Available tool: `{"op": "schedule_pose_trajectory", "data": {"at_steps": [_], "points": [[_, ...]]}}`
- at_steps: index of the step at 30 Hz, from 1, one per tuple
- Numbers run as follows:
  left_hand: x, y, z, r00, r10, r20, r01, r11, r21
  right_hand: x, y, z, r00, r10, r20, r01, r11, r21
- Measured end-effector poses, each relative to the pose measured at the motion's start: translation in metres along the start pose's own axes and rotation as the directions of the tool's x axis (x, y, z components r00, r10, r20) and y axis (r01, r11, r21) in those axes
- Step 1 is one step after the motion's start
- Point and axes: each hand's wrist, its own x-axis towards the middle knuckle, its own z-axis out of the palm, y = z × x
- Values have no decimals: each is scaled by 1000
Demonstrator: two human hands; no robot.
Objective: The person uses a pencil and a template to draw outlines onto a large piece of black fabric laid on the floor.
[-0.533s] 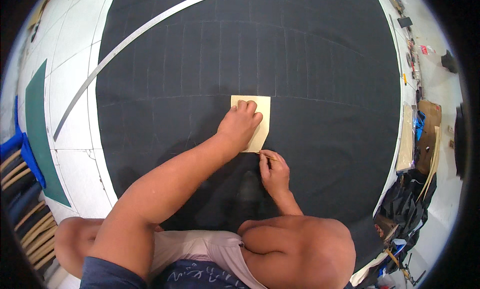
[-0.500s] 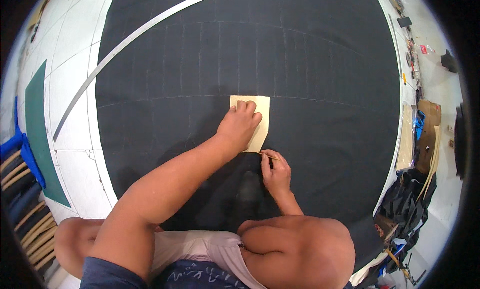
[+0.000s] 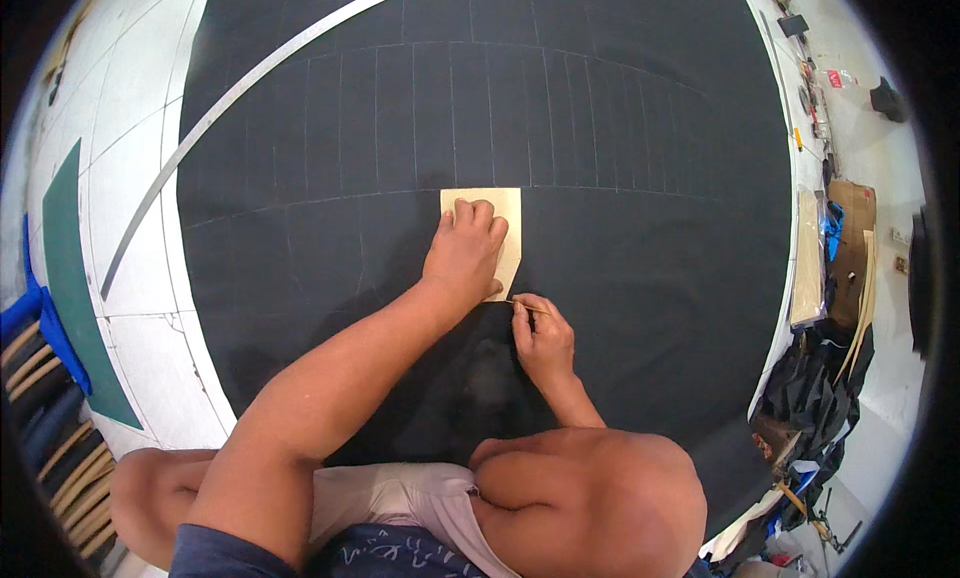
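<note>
A pale yellow card template [image 3: 511,228] with one slanted lower corner lies flat on black cloth [image 3: 680,298]. Its top edge sits along a thin chalk line that crosses the cloth. My left hand [image 3: 463,253] presses the card down with bent fingers, the thumb near its lower edge. Just below the slanted corner, my right hand [image 3: 547,343] pinches a thin, pencil-like marking tool [image 3: 532,309]. The tool's tip touches or nearly touches the card's lower right corner; which, I cannot tell. Many faint upright lines run across the cloth beyond the card.
A long metal ruler [image 3: 235,93] curves across the far left of the cloth. A green mat [image 3: 85,298] lies on white tiles [image 3: 150,238] at left. Along the right stand a brown cardboard piece [image 3: 852,248], black plastic [image 3: 810,388] and small tools. My bare knees flank the near edge.
The whole view has shifted slightly, so the card and both hands appear a little further left. My left thumb now shows at the card's lower edge. Both hands keep their holds.
</note>
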Motion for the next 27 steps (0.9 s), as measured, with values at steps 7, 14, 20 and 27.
{"op": "schedule_pose_trajectory", "data": {"at_steps": [7,14,20,27], "points": [[0,1,-5,996,-11,94,12,1000,-8,31,12,1,992,-120,-46,118,991,-56],[-5,-2,5,999,27,-46,-26,1000,8,45,10,1,995,-80,-61,75,994,-76],[-3,-1,2,998,33,-56,-33,999,10,41,13,3,989,-104,-101,96,992,-76],[-1,0,-2,999,10,52,-8,1000,-30,30,13,4,984,-166,-65,161,985,-66]]}}
